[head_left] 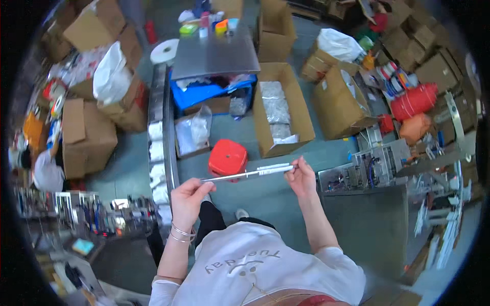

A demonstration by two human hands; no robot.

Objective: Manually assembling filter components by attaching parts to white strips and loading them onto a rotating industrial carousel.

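In front of my chest I hold a long slim rod [250,174] stretched between both hands, its right end slightly higher. The left part is thin and silvery; the right part is thicker, white, with dark print on it. I cannot tell exactly what kind of article it is. My left hand [188,198], with bangles at the wrist, is closed on the thin end. At the white end, my right hand [302,178] pinches it between thumb and fingers. Beneath the rod stands a red plastic stool [227,157] on the floor.
Ahead is an open carton [306,130] with silvery wrapped packs [275,109]. A grey table [217,53] stands beyond, beside a narrow conveyor [166,132] carrying white pieces. Machinery [370,166] and a dark bench [365,224] flank my right. More cartons [87,135] sit left.
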